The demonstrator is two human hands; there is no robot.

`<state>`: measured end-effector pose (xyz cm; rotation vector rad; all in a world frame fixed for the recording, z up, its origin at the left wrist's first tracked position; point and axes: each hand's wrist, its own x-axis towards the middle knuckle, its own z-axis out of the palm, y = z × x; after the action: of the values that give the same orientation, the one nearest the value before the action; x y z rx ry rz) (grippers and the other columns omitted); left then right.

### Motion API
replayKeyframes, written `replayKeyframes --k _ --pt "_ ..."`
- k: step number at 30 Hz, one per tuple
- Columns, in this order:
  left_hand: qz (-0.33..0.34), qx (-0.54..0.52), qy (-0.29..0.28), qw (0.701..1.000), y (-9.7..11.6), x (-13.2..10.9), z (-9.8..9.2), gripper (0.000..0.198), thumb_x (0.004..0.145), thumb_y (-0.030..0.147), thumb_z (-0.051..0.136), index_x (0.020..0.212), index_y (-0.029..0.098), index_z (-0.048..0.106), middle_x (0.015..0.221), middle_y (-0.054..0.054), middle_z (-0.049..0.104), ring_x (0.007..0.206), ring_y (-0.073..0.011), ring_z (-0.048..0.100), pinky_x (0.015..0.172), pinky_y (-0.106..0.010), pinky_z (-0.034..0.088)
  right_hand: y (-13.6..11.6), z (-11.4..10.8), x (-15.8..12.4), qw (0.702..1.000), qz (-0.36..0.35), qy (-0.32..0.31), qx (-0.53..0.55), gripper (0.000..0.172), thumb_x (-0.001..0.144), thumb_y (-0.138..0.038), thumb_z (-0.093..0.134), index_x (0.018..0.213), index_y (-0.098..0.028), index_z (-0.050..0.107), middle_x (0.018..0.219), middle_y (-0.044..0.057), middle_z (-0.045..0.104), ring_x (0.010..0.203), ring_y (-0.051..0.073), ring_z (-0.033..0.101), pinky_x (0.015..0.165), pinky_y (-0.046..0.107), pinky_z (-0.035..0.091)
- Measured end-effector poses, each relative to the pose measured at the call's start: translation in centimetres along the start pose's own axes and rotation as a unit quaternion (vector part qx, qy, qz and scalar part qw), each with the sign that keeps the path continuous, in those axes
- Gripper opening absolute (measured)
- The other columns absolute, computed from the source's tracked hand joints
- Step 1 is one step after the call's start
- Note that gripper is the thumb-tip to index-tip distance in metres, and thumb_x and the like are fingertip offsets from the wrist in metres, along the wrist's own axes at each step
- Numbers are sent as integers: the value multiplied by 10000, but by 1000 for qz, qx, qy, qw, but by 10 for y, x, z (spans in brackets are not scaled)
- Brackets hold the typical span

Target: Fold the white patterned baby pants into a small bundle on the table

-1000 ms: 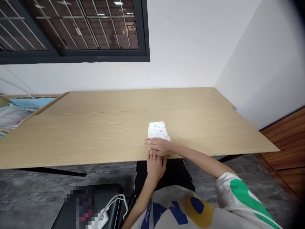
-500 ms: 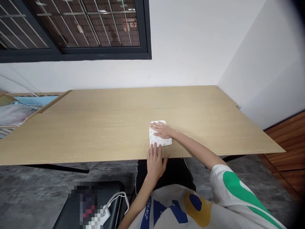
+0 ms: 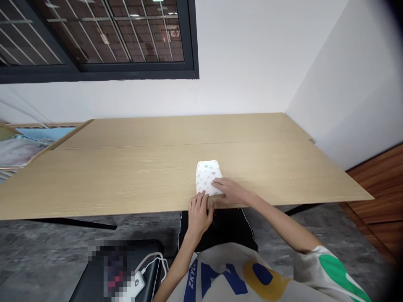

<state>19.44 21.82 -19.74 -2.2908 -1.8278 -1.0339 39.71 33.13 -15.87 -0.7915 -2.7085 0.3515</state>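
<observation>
A white folded cloth (image 3: 206,174) with a small grey print lies flat near the front edge of the table. My left hand (image 3: 200,212) rests at the table edge, its fingertips touching the cloth's near left corner. Those fingers are stretched out, and the thumb stands apart. On the other side, my right hand (image 3: 233,191) lies over the cloth's right edge and near right corner. Its fingers reach forward onto the fabric, with the thumb lower, close to my left thumb. Neither hand is closed around the cloth.
The wide wooden table (image 3: 126,172) meets a white wall below a barred window (image 3: 126,37). In front of it stands a black seat (image 3: 151,247) with a white power strip (image 3: 137,285) and cable. Bedding (image 3: 22,151) shows at left, a wooden cabinet (image 3: 382,188) at right.
My right hand has slid back toward me and right, from the cloth's middle to its near right corner. My left hand has shifted slightly left. The cloth's far part is now uncovered.
</observation>
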Motion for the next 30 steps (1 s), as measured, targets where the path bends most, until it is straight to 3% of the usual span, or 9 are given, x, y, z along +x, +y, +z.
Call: replayKeyframes --k 2,3,5,9,14,19,22,25,30 --pt "-10 -24 22 999 -2 0 -4 290 1007 305 550 1258 204 653 1249 -125 730 1145 -303 655 1011 -493 439 -8 7 -24 1000 -4 -2 11 818 876 -584 747 1525 -164 480 1559 198 490 1476 362 423 1198 549 386" --pt "-15 -37 32 999 -3 0 -6 256 1012 315 547 1210 206 668 1171 -110 754 1073 -282 672 987 -478 432 -13 10 -33 1000 -3 0 13 835 865 -530 778 1545 -171 453 1585 192 463 1509 360 378 1216 554 369" --pt "-26 -63 51 996 -5 -1 -10 215 1022 321 527 1117 212 687 1055 -78 773 980 -250 683 950 -447 413 -21 16 -48 1000 3 9 15 704 907 -341 751 1531 -181 468 1581 175 477 1522 333 367 1221 554 372" --pt "-35 -94 106 989 -8 -5 -18 240 1032 332 489 1042 223 703 993 -57 777 950 -228 683 902 -419 396 -36 12 -60 998 26 35 54 416 964 -106 551 1359 -217 618 1445 133 620 1413 276 527 1159 532 459" --pt "-56 -113 174 977 -16 -4 -24 249 1028 366 498 968 217 689 935 -54 767 926 -223 686 899 -412 418 -39 -15 -51 980 109 81 145 270 1064 -234 444 1269 -229 620 1201 98 712 1095 245 685 924 429 578" --pt "-55 -137 207 967 -17 1 -23 209 1018 354 521 963 205 656 929 -52 735 914 -213 680 894 -402 464 -22 -36 -25 963 134 168 162 265 1088 -319 410 1217 -218 618 1189 104 655 1124 243 641 988 419 528" --pt "-31 -150 169 974 -12 6 -22 196 1026 333 509 1038 198 652 1004 -72 732 985 -221 678 915 -411 490 -4 -34 -8 955 141 205 162 252 1075 -321 437 1207 -211 621 1183 108 637 1143 242 622 1020 423 503" --pt "3 -132 76 988 -1 14 -18 281 1041 317 483 1254 195 620 1244 -124 702 1183 -248 643 1008 -448 488 15 -25 7 952 142 213 165 228 1054 -283 464 1182 -200 634 1173 105 651 1140 237 618 1035 415 488" --pt "22 -6 -25 999 16 26 2 459 1036 327 485 1471 179 495 1559 -184 501 1443 -334 474 1093 -518 460 42 -6 24 956 163 198 139 231 1037 -228 476 1188 -181 645 1182 109 662 1158 236 607 1052 399 471"
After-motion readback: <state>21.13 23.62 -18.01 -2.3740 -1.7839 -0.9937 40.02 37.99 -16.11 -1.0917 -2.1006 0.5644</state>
